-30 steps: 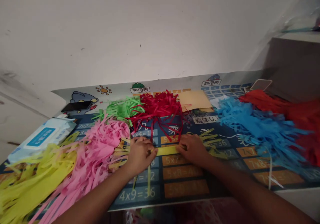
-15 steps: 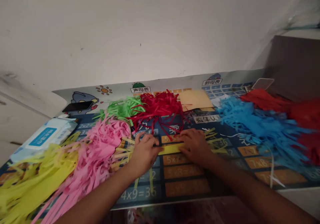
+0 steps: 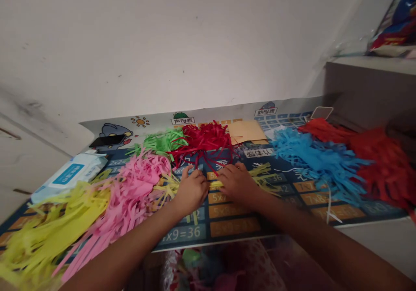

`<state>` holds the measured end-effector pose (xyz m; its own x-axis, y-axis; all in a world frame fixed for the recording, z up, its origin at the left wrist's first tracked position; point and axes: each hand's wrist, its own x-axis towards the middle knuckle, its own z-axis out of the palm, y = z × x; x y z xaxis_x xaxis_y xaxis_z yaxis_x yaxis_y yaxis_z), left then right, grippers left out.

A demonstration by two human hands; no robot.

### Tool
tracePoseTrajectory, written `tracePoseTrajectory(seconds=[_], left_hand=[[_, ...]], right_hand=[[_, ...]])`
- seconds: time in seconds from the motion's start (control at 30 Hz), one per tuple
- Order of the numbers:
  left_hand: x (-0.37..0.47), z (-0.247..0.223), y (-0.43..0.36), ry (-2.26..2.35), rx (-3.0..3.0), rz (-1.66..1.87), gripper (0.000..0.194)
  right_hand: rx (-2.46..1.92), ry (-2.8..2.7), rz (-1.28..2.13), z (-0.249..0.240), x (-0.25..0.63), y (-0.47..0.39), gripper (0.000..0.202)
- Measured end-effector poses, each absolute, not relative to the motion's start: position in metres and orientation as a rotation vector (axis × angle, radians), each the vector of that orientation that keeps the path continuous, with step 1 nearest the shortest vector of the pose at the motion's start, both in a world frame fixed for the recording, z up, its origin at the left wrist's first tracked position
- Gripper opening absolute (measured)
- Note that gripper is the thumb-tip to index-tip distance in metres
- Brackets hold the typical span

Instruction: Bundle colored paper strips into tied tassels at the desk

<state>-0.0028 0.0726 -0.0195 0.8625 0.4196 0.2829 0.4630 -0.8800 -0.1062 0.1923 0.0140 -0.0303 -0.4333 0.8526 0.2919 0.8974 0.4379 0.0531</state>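
A yellow fringed paper strip (image 3: 214, 184) lies across the printed mat, with loose fringe spreading out at both ends. My left hand (image 3: 191, 191) is closed on it left of the middle, and my right hand (image 3: 236, 181) grips it just to the right. Between the hands its middle shows as a narrow, bunched band. Pink fringed paper (image 3: 139, 182) lies beside my left hand. Just beyond both hands sits a pile of dark red fringed paper (image 3: 206, 139), some strands trailing toward my fingers. My fingertips are partly hidden.
Yellow fringed paper (image 3: 61, 221), a wipes pack (image 3: 69, 174) and a black phone (image 3: 107, 141) are on the left. Green fringe (image 3: 162, 141) and tan paper sheets (image 3: 246, 131) lie behind. Blue (image 3: 318, 156) and red fringe (image 3: 380, 156) cover the right, near white string (image 3: 329, 200).
The yellow strip's middle has gone from a wide, flat band to a narrower, bunched one between my hands. My hands stay close together on it. The view has shifted slightly.
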Motion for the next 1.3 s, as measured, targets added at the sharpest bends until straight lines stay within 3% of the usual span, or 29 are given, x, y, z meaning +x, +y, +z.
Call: tracePoseTrajectory(seconds=[0.17,0.33,0.43,0.77,1.0,1.1,1.3], left_hand=[[-0.019,-0.032,0.072,-0.775,-2.91,-0.484,0.015],[-0.037,-0.038,0.081,-1.031,-3.071,-0.659,0.016],[-0.037,-0.039,0.083,-1.151,-3.063,-0.675,0.021],[-0.028,-0.037,0.083,-1.25,-3.012,-0.566,0.018],[-0.026,-0.037,0.084,-1.027,-2.987,-0.592,0.012],[-0.027,-0.035,0.076,-0.79,-2.96,-0.552,0.022],[-0.016,-0.021,0.066,-0.72,-2.911,-0.411,0.014]], right_hand=[[-1.526,-2.435,-0.144,-0.046,0.193,0.012,0.021],[-1.663,-2.268,0.062,-0.05,0.219,0.013,0.015],[-1.733,-2.167,0.264,-0.045,0.221,0.019,0.015],[-1.796,-2.089,0.399,-0.046,0.218,0.032,0.014],[-1.695,-2.135,0.238,-0.048,0.22,0.028,0.003],[-1.446,-2.338,0.049,-0.044,0.223,0.02,0.01],[-1.31,-2.621,-0.19,-0.036,0.213,0.018,0.02]])
